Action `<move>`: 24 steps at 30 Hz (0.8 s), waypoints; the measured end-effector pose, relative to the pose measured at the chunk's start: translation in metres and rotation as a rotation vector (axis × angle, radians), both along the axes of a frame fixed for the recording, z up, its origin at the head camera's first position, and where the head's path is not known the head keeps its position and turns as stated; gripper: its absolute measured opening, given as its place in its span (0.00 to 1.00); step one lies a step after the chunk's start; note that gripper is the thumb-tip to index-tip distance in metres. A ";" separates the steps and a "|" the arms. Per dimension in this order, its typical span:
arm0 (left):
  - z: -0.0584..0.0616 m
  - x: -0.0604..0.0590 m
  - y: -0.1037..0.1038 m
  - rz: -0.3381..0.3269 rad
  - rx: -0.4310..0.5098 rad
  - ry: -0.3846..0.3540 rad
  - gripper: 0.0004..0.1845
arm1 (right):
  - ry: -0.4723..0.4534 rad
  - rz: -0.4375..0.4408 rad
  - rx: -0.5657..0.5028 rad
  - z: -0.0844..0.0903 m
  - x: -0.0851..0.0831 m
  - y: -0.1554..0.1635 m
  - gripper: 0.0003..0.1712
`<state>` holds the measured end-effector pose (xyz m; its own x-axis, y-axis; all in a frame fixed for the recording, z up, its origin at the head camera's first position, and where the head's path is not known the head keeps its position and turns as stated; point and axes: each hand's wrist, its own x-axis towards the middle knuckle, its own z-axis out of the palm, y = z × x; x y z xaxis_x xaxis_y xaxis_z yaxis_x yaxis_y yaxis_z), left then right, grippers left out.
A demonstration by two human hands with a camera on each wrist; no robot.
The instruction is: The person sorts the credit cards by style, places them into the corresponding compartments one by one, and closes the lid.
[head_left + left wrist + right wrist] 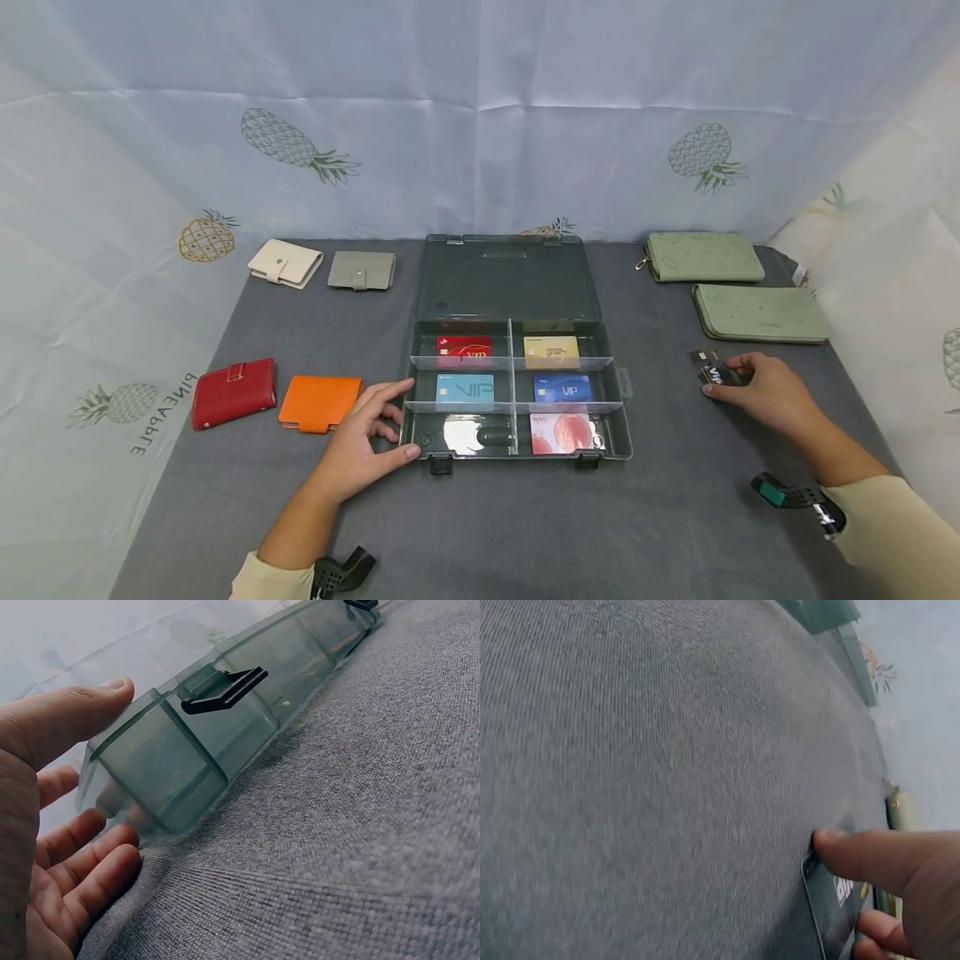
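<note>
My right hand [776, 396] pinches a black VIP card [716, 367] between thumb and fingers, beside the green wallets. In the right wrist view the thumb presses one edge of the card [832, 904], close to the grey cloth. My left hand [360, 442] rests at the front left corner of a translucent grey-green divided box [628, 446], its thumb by the front rim and its fingers loosely bent along the left side. The box's lid lies back. Inside are a red card [463, 348], gold card [551, 352], light blue card [465, 389], dark blue card [562, 388] and pink card [561, 433].
At left lie a cream wallet [287, 262], a grey wallet [362, 271], a red wallet [234, 393] and an orange wallet [318, 400]. Two long green wallets, one upper [705, 257] and one lower [761, 314], lie at right. Pineapple-print cloth [465, 167] hangs behind.
</note>
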<state>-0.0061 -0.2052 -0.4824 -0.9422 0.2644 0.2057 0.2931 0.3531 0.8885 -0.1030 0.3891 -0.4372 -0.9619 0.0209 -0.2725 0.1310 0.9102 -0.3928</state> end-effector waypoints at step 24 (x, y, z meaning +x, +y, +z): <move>-0.001 0.001 0.000 0.013 -0.014 -0.026 0.45 | -0.110 0.000 -0.169 0.013 -0.022 -0.011 0.25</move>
<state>-0.0054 -0.2048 -0.4832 -0.9505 0.2549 0.1777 0.2655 0.3690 0.8907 -0.1246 0.3777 -0.4238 -0.9261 -0.0337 -0.3758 0.1821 0.8324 -0.5234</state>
